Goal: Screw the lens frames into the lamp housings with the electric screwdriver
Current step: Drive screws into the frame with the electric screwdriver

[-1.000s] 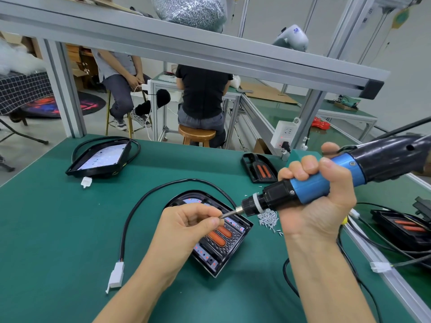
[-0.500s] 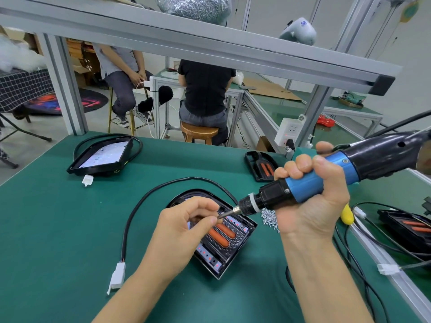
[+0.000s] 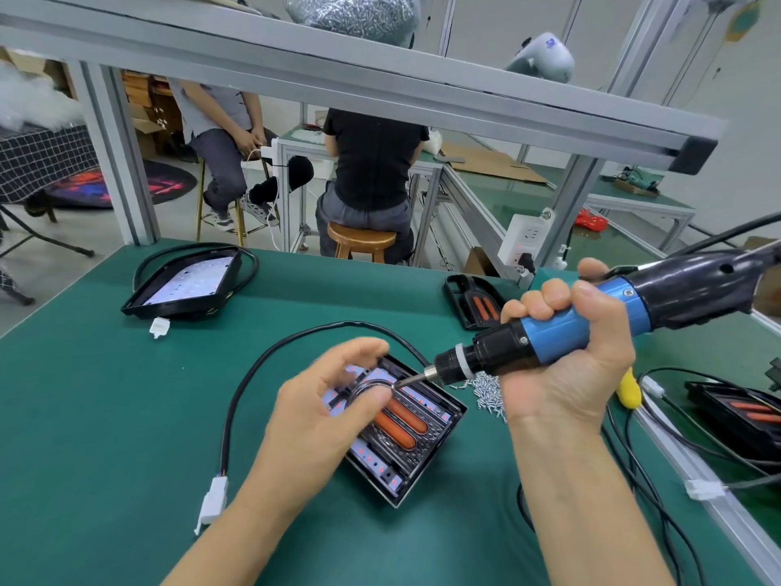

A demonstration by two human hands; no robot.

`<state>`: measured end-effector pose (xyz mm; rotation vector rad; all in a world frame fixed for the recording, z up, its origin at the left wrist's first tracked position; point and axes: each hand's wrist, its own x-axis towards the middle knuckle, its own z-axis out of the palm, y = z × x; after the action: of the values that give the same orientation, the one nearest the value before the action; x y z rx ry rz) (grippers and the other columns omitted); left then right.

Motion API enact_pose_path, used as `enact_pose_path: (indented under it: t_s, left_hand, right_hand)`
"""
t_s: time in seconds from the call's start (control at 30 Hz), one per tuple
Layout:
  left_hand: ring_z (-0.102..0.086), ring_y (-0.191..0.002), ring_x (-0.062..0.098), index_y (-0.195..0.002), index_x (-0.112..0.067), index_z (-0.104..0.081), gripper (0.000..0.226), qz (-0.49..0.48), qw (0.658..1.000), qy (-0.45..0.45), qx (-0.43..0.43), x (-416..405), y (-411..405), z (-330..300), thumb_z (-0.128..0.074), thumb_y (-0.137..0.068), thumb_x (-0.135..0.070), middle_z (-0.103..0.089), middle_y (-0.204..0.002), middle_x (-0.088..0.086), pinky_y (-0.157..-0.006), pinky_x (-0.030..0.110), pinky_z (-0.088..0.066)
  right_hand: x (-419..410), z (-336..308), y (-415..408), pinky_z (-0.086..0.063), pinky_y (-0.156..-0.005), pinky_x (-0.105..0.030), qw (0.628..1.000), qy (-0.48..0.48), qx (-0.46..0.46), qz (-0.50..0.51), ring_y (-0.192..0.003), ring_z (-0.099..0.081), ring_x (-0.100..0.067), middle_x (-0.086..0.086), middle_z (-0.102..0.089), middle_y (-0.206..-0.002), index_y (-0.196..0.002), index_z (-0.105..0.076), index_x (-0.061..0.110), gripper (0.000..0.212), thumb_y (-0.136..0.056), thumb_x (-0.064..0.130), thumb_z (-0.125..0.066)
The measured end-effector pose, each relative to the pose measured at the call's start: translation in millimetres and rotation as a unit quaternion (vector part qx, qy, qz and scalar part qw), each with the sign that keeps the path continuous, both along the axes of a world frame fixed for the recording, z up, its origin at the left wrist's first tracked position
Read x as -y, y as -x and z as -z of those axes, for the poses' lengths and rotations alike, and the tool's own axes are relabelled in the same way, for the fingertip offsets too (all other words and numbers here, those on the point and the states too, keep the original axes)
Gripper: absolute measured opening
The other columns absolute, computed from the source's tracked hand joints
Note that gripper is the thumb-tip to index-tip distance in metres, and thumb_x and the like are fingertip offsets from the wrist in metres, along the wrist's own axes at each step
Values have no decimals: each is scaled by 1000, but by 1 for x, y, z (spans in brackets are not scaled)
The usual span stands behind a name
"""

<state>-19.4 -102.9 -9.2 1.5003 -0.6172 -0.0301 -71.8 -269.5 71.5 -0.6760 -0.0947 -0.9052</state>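
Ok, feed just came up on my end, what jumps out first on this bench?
The blue and black electric screwdriver, gripped in the right hand, slants down across the right of the view with its bit tip over the lamp housing at centre. The left hand hovers over that housing's near-left side, fingers by the bit, two orange strips showing beside it. A small heap of loose screws lies on the green mat just right of the housing.
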Motion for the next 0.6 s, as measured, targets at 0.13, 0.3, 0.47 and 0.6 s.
enact_pose_path:
  t_s: [0.13, 0.3, 0.47, 0.6]
  left_hand:
    - [-58, -81, 14, -97, -26, -65, 13, -221, 969, -99, -40, -20, -25, 13, -65, -87, -18, -66, -87, -8, -75, 17, -44]
    - [-59, -95, 24, -96, -19, -60, 40, -213, 855, -470, -60, -18, -50, 28, -47, -89, -56, -63, -99, 0, -75, 30, -43]
    - [-56, -78, 26, -66, -17, -45, 34, -220, 856, -457, -100, -5, -62, 24, -60, -82, -43, -58, -76, 1, -60, 27, -35]
    - [-44, -54, 25, -57, -18, -36, 35, -180, 919, -294, -192, -5, -65, 25, -66, -75, -21, -44, -55, 4, -56, 27, -39]
  right_hand:
    - [-1, 2, -4, -44, -57, -21, 1000, 19, -1, -8, -51, -44, -7, 7, -47, -58, -92, -51, 21, 20, -75, 10, -48]
    - [-13, 13, -19, -43, -56, -22, 999, 32, -21, -24, -49, -44, -8, 6, -46, -57, -92, -50, 20, 22, -73, 8, -49]
    - [-24, 23, -38, -41, -55, -23, 998, 46, -38, -29, -48, -44, -10, 3, -47, -56, -93, -51, 17, 25, -72, 5, -50]
    - [-28, 30, -49, -41, -55, -23, 997, 61, -48, -28, -49, -43, -12, 1, -47, -57, -94, -50, 16, 25, -73, 3, -50]
